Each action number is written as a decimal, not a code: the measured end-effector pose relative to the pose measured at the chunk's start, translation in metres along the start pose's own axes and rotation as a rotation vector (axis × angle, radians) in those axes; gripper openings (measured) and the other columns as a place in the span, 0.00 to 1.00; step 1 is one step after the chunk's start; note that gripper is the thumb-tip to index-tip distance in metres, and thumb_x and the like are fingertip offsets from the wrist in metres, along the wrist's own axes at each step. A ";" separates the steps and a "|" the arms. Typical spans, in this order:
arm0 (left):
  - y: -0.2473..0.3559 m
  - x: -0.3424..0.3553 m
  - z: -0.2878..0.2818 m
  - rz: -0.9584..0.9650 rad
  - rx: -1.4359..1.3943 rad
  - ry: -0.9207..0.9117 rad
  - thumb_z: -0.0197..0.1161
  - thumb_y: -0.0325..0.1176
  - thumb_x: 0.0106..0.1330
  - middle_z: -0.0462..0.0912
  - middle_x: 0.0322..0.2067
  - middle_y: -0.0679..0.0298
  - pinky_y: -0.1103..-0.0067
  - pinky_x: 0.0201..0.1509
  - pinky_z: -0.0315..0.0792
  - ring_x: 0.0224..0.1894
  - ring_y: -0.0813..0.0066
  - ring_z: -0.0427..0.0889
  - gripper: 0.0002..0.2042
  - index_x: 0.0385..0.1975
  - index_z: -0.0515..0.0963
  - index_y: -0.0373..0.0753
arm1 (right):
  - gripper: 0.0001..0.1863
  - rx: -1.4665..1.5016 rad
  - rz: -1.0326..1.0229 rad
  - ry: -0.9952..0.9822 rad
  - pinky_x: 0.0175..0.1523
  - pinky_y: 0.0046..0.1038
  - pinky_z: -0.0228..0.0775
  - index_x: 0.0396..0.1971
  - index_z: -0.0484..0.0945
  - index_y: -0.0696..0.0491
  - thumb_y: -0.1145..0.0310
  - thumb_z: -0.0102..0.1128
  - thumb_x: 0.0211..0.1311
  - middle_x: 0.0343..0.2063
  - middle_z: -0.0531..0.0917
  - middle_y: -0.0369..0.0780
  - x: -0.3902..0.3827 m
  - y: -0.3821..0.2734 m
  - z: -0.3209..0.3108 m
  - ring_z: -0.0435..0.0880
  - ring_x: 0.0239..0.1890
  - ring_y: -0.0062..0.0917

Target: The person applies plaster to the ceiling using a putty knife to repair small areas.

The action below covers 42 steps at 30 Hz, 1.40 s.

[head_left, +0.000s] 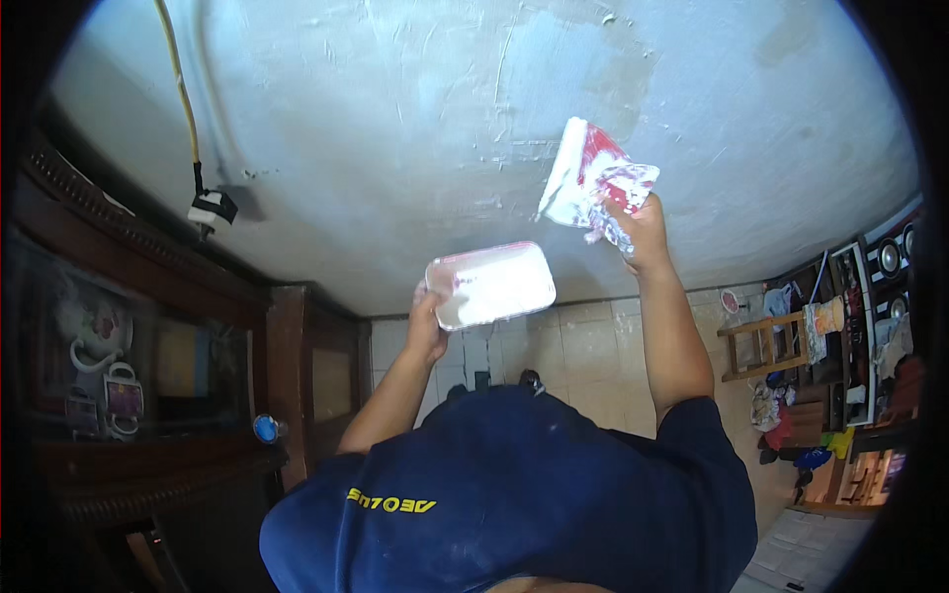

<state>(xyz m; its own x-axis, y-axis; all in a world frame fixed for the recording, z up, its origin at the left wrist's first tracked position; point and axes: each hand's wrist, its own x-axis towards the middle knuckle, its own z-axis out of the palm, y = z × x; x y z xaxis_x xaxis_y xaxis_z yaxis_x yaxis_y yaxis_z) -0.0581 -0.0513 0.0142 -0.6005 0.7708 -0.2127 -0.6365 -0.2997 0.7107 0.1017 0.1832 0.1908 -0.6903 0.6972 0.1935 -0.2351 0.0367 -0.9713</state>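
L hand [426,328] is closed on the near-L end of a rectangular plastic tub [484,256], thumb side at the rim; its other fingers are mostly hidden behind/under the tub. White paste [509,289] in the tub is overexposed, so depth's hard to tell. R hand [645,232] is curled tight round a red putty spreader [600,148], blade up-L of the fingers, smeared w/ white; paste & glare hide its handle, can't tell if it's 1 pc or 2. Beyond the R fingers: patchy plaster wall [395,148], cut off at top; can't tell if blade touches it. Far L of L fingers: dark wood cabinet [289,366], contents dim. R of R fingers, lower: wooden stool [766,346], partly covered.
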 end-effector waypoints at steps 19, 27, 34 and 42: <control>0.002 0.005 0.002 0.065 -0.045 0.034 0.48 0.26 0.54 0.75 0.47 0.58 0.73 0.55 0.71 0.49 0.69 0.76 0.24 0.54 0.67 0.35 | 0.16 -1.328 -0.036 -0.803 0.45 0.43 0.74 0.44 0.81 0.52 0.71 0.58 0.53 0.32 0.84 0.50 -0.031 0.071 0.065 0.83 0.37 0.46; 0.000 0.006 -0.006 0.067 -0.060 0.070 0.49 0.26 0.55 0.75 0.47 0.58 0.73 0.55 0.71 0.49 0.69 0.76 0.24 0.55 0.66 0.34 | 0.15 -1.163 -0.041 -0.864 0.46 0.43 0.74 0.43 0.81 0.54 0.70 0.59 0.54 0.34 0.83 0.51 -0.020 0.072 0.062 0.82 0.39 0.46; 0.004 0.007 -0.007 0.086 -0.038 0.064 0.49 0.26 0.55 0.76 0.47 0.59 0.74 0.54 0.71 0.49 0.70 0.76 0.23 0.55 0.68 0.36 | 0.14 -1.007 0.060 -0.822 0.46 0.43 0.72 0.42 0.81 0.55 0.69 0.59 0.55 0.33 0.83 0.52 -0.015 0.065 0.060 0.82 0.38 0.47; 0.002 0.007 -0.011 0.087 -0.026 0.093 0.49 0.25 0.54 0.77 0.46 0.60 0.75 0.53 0.72 0.47 0.71 0.78 0.23 0.54 0.68 0.34 | 0.13 -0.859 0.198 -0.763 0.42 0.40 0.73 0.40 0.81 0.55 0.70 0.62 0.53 0.32 0.82 0.52 -0.011 0.063 0.058 0.82 0.36 0.47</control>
<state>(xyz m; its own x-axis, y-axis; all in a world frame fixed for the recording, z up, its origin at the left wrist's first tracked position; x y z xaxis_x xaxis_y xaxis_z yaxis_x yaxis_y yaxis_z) -0.0689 -0.0522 0.0071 -0.6954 0.6864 -0.2130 -0.5917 -0.3786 0.7117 0.0549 0.1359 0.1351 -0.9641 0.1443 -0.2227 0.2620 0.6515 -0.7119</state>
